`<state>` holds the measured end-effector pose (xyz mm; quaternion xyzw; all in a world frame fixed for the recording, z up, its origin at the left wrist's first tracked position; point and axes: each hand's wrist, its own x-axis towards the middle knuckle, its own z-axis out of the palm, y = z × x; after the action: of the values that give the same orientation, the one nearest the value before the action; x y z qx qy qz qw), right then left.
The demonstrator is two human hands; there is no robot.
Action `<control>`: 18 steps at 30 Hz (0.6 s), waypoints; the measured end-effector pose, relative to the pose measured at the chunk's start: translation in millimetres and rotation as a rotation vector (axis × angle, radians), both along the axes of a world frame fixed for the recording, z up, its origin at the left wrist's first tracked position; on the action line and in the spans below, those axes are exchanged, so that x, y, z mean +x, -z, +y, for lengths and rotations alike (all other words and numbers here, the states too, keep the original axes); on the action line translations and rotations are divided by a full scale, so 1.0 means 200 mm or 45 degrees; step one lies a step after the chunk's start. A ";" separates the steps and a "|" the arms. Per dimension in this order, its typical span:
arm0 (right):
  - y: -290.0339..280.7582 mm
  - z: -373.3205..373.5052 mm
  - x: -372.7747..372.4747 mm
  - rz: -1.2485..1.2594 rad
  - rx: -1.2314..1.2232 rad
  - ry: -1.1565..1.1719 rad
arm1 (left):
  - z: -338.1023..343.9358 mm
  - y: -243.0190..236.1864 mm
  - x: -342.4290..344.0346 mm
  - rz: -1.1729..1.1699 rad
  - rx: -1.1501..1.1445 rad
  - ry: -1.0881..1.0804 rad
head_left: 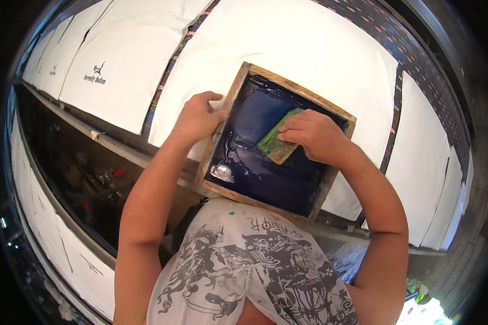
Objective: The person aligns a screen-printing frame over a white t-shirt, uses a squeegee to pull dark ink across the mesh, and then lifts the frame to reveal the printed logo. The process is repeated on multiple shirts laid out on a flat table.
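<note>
Green block [272, 148]: inside our wooden frame [301, 89] at the desk's [129, 154] near edge, long axis slanting near-left to far-right.
Right grip [315, 136]: nearer, we hold the block leftward.
Left grip [197, 119]: parted, touching the frame's left side.

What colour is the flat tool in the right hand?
The flat tool is green with brownish patches; the head view shows it.

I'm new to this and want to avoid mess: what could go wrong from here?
The wooden frame might shift on the white cloth, as the left hand only seems to touch one side.
Dark blue ink lies in glossy ridges inside, so a hard push could slop some over.
The right hand grips the green block close to the ink and could get smeared.
</note>
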<state>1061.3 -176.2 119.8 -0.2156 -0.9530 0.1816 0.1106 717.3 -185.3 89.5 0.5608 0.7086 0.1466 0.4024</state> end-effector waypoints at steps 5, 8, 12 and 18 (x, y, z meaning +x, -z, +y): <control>0.04 -0.21 0.25 -0.001 -0.028 0.222 | 0.00 0.01 0.01 -0.053 0.053 0.031; 0.02 -0.42 0.27 -0.016 -0.004 0.384 | 0.02 0.02 -0.02 -0.057 0.018 0.071; 0.05 -0.69 0.15 0.048 0.089 0.655 | 0.03 0.00 -0.02 -0.128 -0.080 0.060; 0.05 -0.93 -0.06 -0.012 0.145 0.813 | 0.04 0.07 -0.06 -0.213 -0.013 0.139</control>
<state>1049.4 -363.0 109.8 -0.4980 -0.8463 0.0833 0.1696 705.3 -177.8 76.4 0.5825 0.6415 0.1672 0.4704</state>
